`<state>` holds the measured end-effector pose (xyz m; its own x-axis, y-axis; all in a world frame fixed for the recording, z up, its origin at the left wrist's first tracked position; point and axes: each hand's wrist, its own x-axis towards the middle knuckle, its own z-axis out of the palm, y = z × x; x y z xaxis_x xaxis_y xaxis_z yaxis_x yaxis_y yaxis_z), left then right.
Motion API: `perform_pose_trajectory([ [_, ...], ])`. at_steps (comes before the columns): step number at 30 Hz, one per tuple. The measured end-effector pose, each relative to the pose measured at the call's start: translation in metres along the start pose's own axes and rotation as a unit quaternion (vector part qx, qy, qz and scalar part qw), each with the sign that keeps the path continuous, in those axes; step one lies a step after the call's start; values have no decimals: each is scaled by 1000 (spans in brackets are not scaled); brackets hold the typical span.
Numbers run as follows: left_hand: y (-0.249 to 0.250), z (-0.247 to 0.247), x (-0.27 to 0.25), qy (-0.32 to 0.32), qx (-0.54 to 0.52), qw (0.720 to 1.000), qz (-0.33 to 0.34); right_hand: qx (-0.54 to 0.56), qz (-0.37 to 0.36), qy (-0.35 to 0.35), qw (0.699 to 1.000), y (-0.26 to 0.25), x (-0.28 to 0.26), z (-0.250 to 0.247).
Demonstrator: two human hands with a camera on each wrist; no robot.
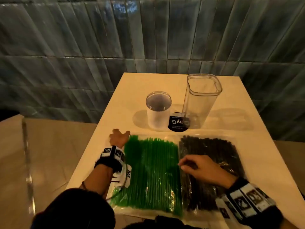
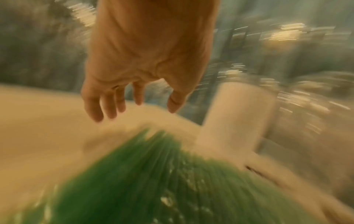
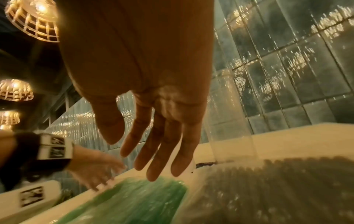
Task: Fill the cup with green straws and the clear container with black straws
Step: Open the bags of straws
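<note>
A frosted cup (image 1: pixel 158 111) and a taller clear container (image 1: pixel 201 100) stand empty side by side on the table's far half. In front of them lie two clear bags, one of green straws (image 1: pixel 153 171) and one of black straws (image 1: pixel 209 162). My left hand (image 1: pixel 121 133) hovers with spread fingers at the green bag's far left corner and holds nothing. My right hand (image 1: pixel 181 166) rests over the black bag near the seam between the bags, fingers relaxed and empty. The wrist views show the left hand (image 2: pixel 155 106) and right hand (image 3: pixel 118 147) open above the straws.
The cream table (image 1: pixel 148 83) is bordered by a tiled wall behind and a floor drop on the left. A round black coaster (image 1: pixel 179 123) lies between cup and container. Basket lamps (image 3: pixel 32 21) hang overhead.
</note>
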<state>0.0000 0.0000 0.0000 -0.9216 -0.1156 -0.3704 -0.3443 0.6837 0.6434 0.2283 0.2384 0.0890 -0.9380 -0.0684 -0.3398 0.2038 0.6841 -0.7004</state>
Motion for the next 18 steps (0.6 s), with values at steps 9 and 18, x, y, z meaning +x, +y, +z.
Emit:
perform_pose_trajectory([
  [9,-7,-2,3,-25,-249,968,-32,2,-9,16,1000,5,0,-5],
  [18,51,-58,-89,50,-310,914,258,23,-85,114,990,-17,5,-20],
])
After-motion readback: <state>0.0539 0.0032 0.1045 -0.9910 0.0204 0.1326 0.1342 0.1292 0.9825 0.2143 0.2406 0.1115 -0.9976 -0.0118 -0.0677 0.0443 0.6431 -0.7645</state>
